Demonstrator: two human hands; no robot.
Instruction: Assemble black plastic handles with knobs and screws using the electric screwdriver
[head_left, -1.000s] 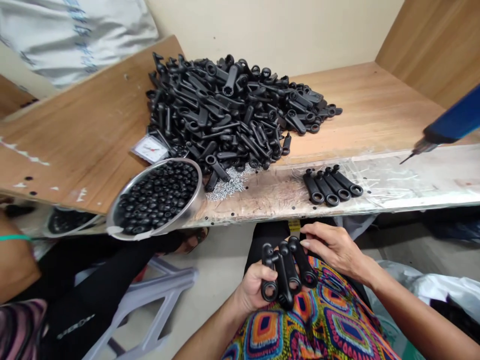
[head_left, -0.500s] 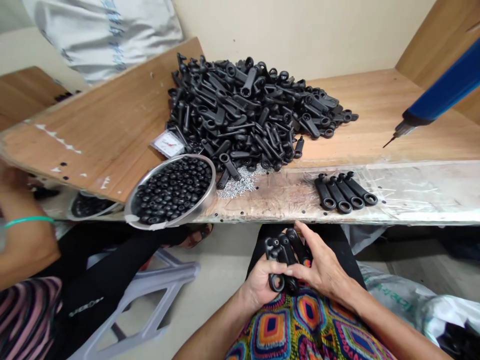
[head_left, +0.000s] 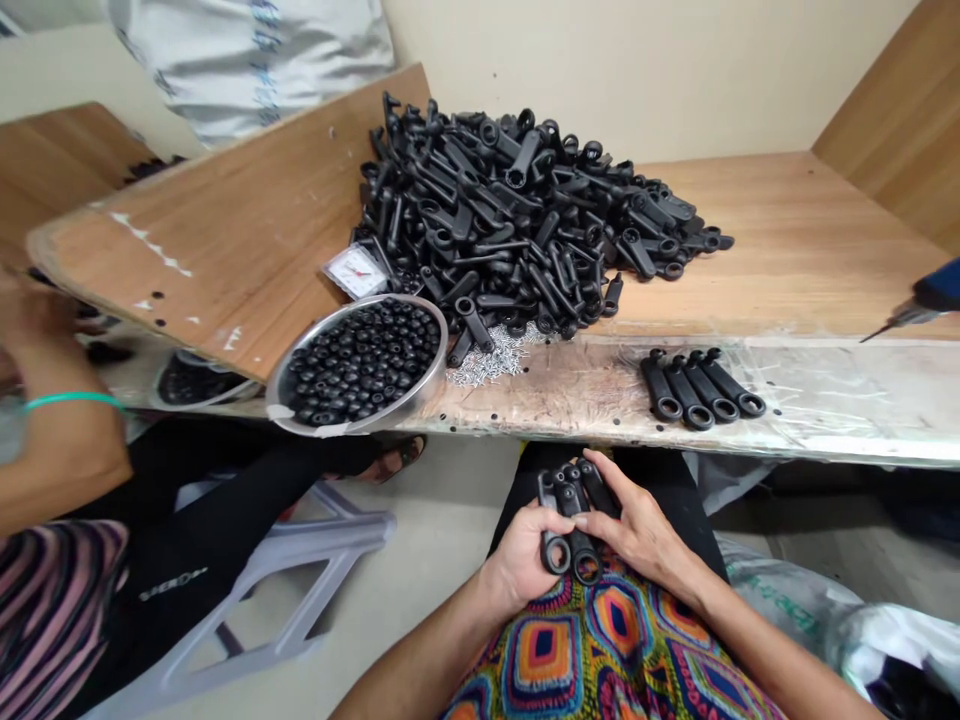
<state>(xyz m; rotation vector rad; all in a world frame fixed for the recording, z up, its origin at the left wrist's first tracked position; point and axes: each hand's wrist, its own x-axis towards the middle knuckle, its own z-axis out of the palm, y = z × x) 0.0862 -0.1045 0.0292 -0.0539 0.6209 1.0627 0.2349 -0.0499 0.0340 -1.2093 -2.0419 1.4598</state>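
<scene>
Over my lap, my left hand (head_left: 521, 560) grips a small bundle of black plastic handles (head_left: 570, 520) with ring ends. My right hand (head_left: 643, 530) lies over the same bundle from the right, fingers curled on it. A big heap of the same black handles (head_left: 525, 215) is piled on the wooden bench (head_left: 787, 240) ahead. Several handles lie side by side in a row (head_left: 701, 385) on the bench's plastic-covered front strip. A metal bowl (head_left: 360, 362) full of small black round pieces sits at the bench's front left edge.
Small silver nails (head_left: 487, 362) are scattered beside the bowl. A blue power tool with a bit (head_left: 919, 300) pokes in at the right. Another person's arm with a green band (head_left: 64, 440) and a grey stool (head_left: 300, 590) are on the left. A second bowl (head_left: 195, 378) sits lower left.
My right hand has come onto the bundle and both hands have closed around it. The blue tool at the right has dropped lower and further out of view.
</scene>
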